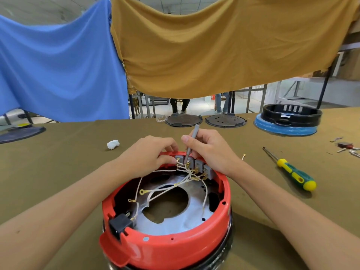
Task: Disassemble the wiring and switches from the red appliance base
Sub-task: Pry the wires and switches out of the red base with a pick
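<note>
Red appliance base (pixel 167 248) nearest, upturned on olive table (pixel 68 172), black socket (pixel 119 224) at near rim. White wires (pixel 165 189) run from metal plate up to grey switches (pixel 196 166) along far rim. Left hand (pixel 151 152) grips rim beside first switch. Right hand (pixel 209 151) pinches slim grey tool (pixel 191 143), tip at switch terminals. Step: freeing terminals, likely. Next: pry connector loose, steady base. Screwdriver (pixel 292 171) idle, right.

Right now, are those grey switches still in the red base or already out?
Still in: the grey switches sit along the red base rim, white wires attached.
</note>
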### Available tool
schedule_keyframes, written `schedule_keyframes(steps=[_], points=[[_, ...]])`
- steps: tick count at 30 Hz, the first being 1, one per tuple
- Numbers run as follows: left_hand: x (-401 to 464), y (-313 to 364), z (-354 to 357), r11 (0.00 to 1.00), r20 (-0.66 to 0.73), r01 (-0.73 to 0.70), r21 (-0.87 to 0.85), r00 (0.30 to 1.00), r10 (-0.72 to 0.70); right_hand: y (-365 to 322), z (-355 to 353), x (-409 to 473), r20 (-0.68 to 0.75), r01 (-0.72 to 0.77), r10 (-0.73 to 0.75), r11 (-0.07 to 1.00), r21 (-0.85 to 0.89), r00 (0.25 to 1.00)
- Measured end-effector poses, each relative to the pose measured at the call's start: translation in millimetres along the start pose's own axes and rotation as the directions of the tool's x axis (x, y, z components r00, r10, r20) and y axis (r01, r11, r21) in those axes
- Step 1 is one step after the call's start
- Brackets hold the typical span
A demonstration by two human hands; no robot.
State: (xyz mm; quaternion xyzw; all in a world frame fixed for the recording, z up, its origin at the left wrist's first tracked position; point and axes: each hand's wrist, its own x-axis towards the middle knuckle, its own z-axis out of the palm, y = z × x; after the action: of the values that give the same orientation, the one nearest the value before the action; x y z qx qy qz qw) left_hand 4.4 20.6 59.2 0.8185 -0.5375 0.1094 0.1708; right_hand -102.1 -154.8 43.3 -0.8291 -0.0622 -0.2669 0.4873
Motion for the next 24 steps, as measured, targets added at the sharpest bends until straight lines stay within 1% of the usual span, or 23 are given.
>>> schedule_keyframes(steps=[2, 5, 8, 10, 13, 16, 18, 19, 21, 24], points=[[-2.0, -3.1, 0.7, 0.999, -0.013, -0.002, -0.046, 1.000, 0.001, -2.4, 3.8, -2.4, 0.011, -0.008, 0.009, 1.000, -0.023, 1.000], [-5.7, -8.4, -1.7, 0.984, 0.017, -0.001, -0.175, 1.000, 0.004, -6.9, 11.6, -6.1, 0.007, -0.003, 0.003, 0.999, -0.050, 1.000], [-6.1, -12.1, -3.5, 0.976, 0.040, 0.010, -0.218, 0.999, -0.001, -9.8, 14.1, -6.2, -0.097, 0.015, -0.018, 0.999, -0.028, 0.995], [-4.9, -10.5, -7.0, 0.978, 0.085, 0.028, -0.207, 0.996, -0.010, -10.3, 13.4, -5.7, -0.162, 0.010, -0.016, 0.999, -0.038, 0.987], [-7.1, -4.5, -9.5, 0.976, 0.167, 0.120, -0.184, 0.982, -0.090, -9.7, 13.7, -5.7, -0.166, -0.002, -0.008, 0.998, -0.061, 0.986], [-12.8, 0.5, -6.1, 0.961, 0.260, 0.275, -0.039, 0.931, -0.256, -8.5, 14.7, -5.5, -0.208, -0.026, 0.016, 0.999, -0.043, 0.978], [-15.3, 1.7, -2.7, 0.933, 0.274, 0.356, 0.057, 0.893, -0.358, -8.0, 17.0, -5.9, -0.202, -0.070, 0.071, 0.997, 0.013, 0.977], [-15.2, 1.4, -1.9, 0.932, 0.263, 0.356, 0.067, 0.895, -0.360, -8.0, 18.3, -6.0, -0.186, -0.096, 0.103, 0.994, 0.045, 0.977], [-13.6, 1.1, -3.0, 0.950, 0.248, 0.310, 0.023, 0.919, -0.306, -8.3, 19.2, -5.6, -0.162, -0.129, 0.143, 0.987, 0.093, 0.977], [-9.6, 1.4, -7.1, 0.970, 0.269, 0.229, -0.076, 0.942, -0.201, -9.1, 16.5, -2.7, -0.193, -0.134, 0.163, 0.979, 0.155, 0.968]])
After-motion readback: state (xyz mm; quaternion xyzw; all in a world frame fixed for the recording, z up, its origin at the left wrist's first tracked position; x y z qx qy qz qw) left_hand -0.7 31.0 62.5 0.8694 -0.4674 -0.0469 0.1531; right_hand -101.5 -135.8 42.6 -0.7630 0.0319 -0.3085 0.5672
